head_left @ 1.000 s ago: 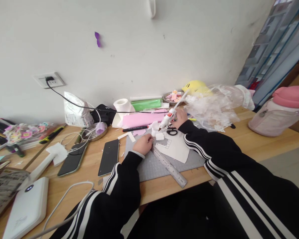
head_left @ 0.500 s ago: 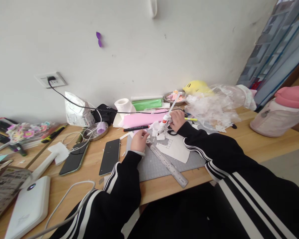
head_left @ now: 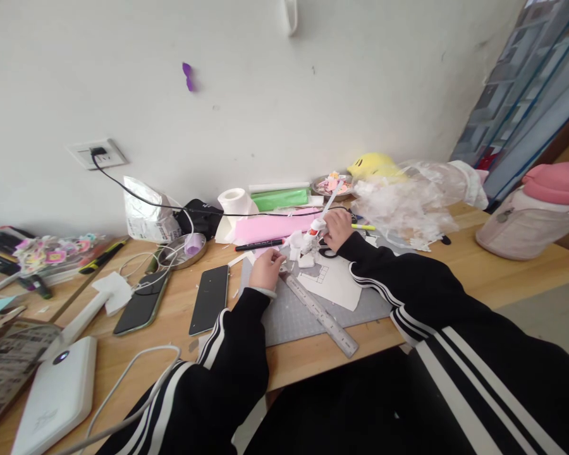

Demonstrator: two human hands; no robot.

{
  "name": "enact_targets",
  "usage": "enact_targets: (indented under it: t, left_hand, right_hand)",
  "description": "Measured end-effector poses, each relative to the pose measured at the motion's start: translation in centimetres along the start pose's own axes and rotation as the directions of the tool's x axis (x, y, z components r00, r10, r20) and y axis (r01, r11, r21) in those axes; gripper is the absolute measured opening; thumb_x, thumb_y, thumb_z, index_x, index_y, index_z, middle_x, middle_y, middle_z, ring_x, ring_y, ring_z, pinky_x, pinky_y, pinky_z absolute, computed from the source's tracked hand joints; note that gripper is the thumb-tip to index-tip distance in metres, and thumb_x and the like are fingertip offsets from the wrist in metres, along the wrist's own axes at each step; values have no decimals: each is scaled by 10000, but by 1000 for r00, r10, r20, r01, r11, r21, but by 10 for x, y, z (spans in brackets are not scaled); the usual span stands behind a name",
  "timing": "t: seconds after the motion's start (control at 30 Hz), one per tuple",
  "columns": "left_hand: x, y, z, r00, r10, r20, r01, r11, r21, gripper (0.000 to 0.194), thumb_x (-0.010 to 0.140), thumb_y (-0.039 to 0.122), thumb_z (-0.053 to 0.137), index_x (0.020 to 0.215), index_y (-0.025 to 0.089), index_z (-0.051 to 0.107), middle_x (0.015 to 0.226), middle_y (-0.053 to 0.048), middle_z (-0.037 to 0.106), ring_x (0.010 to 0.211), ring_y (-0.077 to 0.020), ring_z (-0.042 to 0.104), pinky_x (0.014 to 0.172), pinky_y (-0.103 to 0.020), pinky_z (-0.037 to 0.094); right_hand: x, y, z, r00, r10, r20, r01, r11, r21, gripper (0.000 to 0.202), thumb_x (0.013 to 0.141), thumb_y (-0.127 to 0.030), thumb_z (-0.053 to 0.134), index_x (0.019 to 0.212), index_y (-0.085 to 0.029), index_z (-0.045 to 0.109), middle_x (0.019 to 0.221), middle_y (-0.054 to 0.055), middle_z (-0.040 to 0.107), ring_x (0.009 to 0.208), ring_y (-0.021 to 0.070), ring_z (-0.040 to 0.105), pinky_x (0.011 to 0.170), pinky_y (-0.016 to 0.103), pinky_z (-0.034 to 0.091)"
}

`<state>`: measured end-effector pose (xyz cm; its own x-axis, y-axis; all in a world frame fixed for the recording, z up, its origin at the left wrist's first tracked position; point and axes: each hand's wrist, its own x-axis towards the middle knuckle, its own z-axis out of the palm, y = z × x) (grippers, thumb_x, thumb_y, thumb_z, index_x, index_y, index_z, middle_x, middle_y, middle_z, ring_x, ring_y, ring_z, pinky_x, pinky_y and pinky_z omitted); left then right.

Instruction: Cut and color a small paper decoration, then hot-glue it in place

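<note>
My right hand (head_left: 339,230) is wrapped round a white hot glue gun (head_left: 317,228), with a glue stick poking up out of its back end. The nozzle points down toward crumpled white scraps (head_left: 306,260) on the grey cutting mat (head_left: 289,325). To the left, my left hand (head_left: 265,269) has its thumb and fingertips pinched together close above the mat; whatever lies between them is too small to make out. A metal ruler (head_left: 321,314) slants toward the table's front edge. Beside it lies a white paper sheet (head_left: 344,285) with a drawn grid, and black-handled scissors (head_left: 329,252) are partly covered.
Two phones (head_left: 209,299) lie left of the mat, near a metal dish (head_left: 189,256). A black cord (head_left: 137,198) runs from the wall socket across the back. Plastic bags (head_left: 408,202) and a pink-lidded bottle (head_left: 526,215) stand right. A white power bank (head_left: 57,395) sits front left.
Almost nothing differs. Both hands keep their places, the glue gun stays in my right hand, and the view has shifted very slightly.
</note>
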<state>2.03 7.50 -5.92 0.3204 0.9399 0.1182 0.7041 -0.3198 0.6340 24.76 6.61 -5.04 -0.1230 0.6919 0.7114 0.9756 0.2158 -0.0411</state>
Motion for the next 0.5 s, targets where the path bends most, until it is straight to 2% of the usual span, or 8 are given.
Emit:
enact_targets:
  t: [0.27,0.5]
  left_hand:
    - [2,-1,1,1000,-8,8,9,998,-61,264,893,320,529,1066,124,567,1030,-67,601,891,-166,597,781,-365,519]
    - [4,-4,3,999,-30,22,32,988,-149,275,894,320,528,1088,127,558,1048,-71,595,896,-168,596,777,-365,521]
  right_hand:
    - [-2,2,3,998,-18,-54,19,1000,3,276,591,-183,506,855,-146,576,848,122,564,868,282,432,767,410,295]
    - [-3,5,5,993,22,-115,-21,1000,16,268,572,-198,504,831,-149,553,852,128,552,876,295,441,773,438,317]
